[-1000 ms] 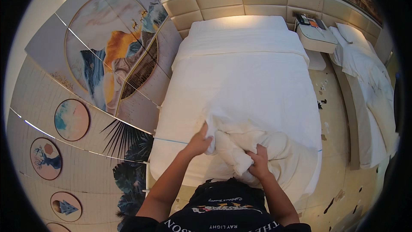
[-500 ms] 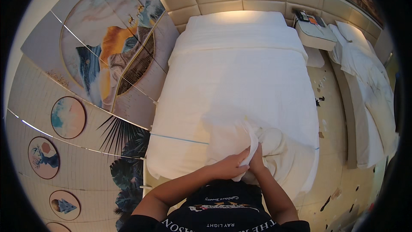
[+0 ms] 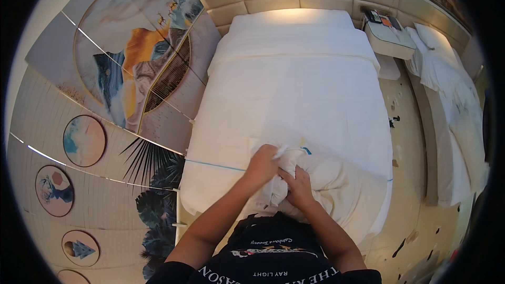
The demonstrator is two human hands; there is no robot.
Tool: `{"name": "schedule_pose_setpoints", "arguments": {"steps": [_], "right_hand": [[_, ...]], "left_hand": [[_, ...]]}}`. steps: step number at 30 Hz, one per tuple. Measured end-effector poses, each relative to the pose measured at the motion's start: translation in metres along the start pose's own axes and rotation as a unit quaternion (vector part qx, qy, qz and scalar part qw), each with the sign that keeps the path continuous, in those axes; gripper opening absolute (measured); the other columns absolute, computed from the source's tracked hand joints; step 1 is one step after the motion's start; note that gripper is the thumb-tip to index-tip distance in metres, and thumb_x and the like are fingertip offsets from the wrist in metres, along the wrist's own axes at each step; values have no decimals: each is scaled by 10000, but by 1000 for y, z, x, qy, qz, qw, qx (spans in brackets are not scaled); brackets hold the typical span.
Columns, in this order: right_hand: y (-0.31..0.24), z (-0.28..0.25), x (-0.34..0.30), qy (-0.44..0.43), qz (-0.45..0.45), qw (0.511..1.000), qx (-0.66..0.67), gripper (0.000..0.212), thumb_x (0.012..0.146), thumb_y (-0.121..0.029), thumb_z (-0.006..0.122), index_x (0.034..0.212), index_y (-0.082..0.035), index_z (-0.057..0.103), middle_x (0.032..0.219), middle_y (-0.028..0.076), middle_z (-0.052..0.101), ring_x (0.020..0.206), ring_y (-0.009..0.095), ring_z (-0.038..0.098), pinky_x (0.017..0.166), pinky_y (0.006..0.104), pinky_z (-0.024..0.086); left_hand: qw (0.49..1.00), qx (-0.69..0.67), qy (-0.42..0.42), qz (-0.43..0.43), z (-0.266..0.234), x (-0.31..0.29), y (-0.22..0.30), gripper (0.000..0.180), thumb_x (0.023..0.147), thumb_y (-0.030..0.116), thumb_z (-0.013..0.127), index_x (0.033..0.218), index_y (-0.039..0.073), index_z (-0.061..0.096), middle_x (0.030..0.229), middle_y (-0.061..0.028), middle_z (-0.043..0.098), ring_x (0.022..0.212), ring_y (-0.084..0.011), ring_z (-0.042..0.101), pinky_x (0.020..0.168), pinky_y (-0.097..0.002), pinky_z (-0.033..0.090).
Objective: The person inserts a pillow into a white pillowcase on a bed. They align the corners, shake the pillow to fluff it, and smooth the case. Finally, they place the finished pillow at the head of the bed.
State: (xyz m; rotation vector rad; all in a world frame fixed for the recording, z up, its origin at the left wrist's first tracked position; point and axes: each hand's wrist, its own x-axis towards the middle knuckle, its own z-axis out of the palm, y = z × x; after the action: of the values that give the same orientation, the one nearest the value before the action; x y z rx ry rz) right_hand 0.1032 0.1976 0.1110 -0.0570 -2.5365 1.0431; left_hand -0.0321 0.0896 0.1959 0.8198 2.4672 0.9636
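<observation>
Near the foot of the bed, my left hand [image 3: 263, 165] is closed in a fist, with a bit of white cloth [image 3: 282, 151] sticking out by its fingertips. My right hand [image 3: 300, 187], lower and just right of it, grips the bunched part of the same cloth, which looks like a pillowcase. Beside my right hand lies a puffy, crumpled off-white bundle [image 3: 330, 181], possibly a pillow; where it ends and the cloth begins is unclear. A small blue and yellow mark [image 3: 306, 150] shows above it. Underneath is the bed's smooth white duvet [image 3: 294, 94].
A nightstand [image 3: 389, 39] with small items on top stands at the far right. Beyond it is a second bed [image 3: 447, 110] with rumpled white bedding. Dark scraps [image 3: 393, 121] lie on the floor between the beds. A decorated wall [image 3: 105, 142] runs along the left.
My left hand has risen and moved away from me, turning into a fist. The upright sheet of cloth has been gathered down into a bunch. My right hand has shifted slightly left.
</observation>
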Motion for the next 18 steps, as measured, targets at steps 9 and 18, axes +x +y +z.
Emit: {"name": "schedule_pose_setpoints", "arguments": {"steps": [9,18], "right_hand": [[-7,-4,0,-4,20,999,-25,727,668,-157,749,1352,-265,526,1124,186,537,983,374,521,860,438,404],[-5,0,1,-33,10,999,-26,749,677,-113,714,1369,-313,508,1095,188,551,991,368,527,869,445,398]], "left_hand": [[912,-348,-24,-215,-5,-20,-53,535,912,330,604,1279,-26,449,1162,-159,587,1033,-269,594,836,-364,485],[990,3,-21,-138,-34,-27,-46,377,907,305,598,1106,-13,645,958,-196,690,881,-312,659,788,-370,499]]}}
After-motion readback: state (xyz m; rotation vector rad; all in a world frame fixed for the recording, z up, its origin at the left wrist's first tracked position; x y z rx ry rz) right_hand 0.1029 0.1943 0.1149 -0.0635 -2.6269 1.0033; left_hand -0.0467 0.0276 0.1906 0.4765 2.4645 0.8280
